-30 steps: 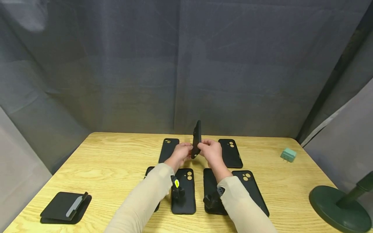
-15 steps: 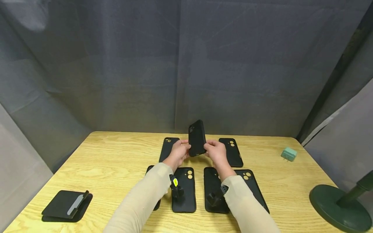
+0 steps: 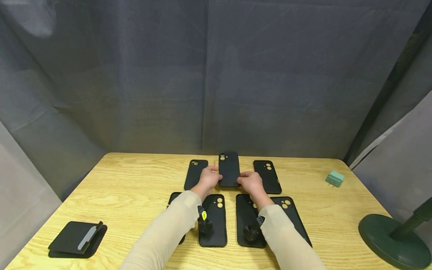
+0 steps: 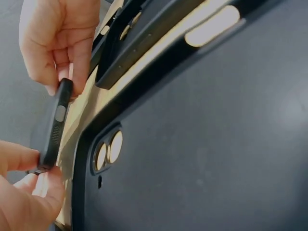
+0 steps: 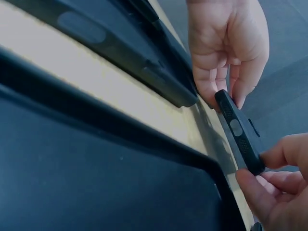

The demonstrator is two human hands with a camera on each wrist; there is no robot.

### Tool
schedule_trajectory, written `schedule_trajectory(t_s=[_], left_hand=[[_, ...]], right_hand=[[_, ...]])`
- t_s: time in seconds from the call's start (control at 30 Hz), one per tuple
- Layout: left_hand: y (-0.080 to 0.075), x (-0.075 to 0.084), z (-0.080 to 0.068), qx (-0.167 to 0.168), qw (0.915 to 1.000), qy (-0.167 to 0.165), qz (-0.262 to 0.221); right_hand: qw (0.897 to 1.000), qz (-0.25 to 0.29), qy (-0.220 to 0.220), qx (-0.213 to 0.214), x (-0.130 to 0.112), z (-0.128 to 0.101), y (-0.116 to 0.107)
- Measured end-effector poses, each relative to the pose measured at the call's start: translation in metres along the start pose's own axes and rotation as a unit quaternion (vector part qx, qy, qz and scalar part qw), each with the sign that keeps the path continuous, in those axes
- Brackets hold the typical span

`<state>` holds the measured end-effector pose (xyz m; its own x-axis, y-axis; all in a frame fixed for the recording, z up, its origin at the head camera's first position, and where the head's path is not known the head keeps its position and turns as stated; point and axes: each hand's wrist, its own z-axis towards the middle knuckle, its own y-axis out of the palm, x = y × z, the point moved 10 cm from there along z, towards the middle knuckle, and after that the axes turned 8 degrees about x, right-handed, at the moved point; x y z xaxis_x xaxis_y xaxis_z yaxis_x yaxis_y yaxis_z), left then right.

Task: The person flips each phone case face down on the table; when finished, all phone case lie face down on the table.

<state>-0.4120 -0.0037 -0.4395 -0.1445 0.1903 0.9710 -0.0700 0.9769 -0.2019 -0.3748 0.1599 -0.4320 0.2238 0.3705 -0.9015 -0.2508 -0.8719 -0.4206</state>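
head view: i see black phone case point(image 3: 229, 169) pinched at near end between left hand point(image 3: 208, 179) and right hand point(image 3: 251, 182), fingers curled on its side edges. long axis runs away from me, midway between both hands, over table point(image 3: 135, 180), in back row gap.

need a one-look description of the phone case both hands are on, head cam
Start at the wooden table and find the far row of black cases. The held case is the middle one, between the left case and right case. Only it is pinched at its near corners by the left hand and right hand.
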Motion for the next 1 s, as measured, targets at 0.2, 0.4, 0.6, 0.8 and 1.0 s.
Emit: schedule_trajectory(t_s=[0.2,0.4,0.6,0.8,1.0], left_hand=[[0.001,-0.002,-0.003,-0.007,0.9980,-0.008,0.062],[-0.002,-0.004,-0.005,-0.001,0.9955,-0.007,0.094],[0.000,-0.002,-0.007,0.001,0.9917,0.014,0.128],[0.002,0.003,-0.011,-0.012,0.9817,0.027,0.188],[0.003,0.005,-0.013,-0.016,0.9787,0.025,0.203]], right_hand=[[0.999,-0.050,0.006,-0.010,0.007,0.000,0.004],[0.997,-0.077,-0.006,-0.010,0.008,0.001,0.007],[0.996,-0.090,-0.002,-0.004,0.009,0.001,0.007],[0.995,-0.102,-0.003,0.001,0.009,0.002,0.007],[0.992,-0.124,-0.017,0.000,0.007,0.003,0.008]])
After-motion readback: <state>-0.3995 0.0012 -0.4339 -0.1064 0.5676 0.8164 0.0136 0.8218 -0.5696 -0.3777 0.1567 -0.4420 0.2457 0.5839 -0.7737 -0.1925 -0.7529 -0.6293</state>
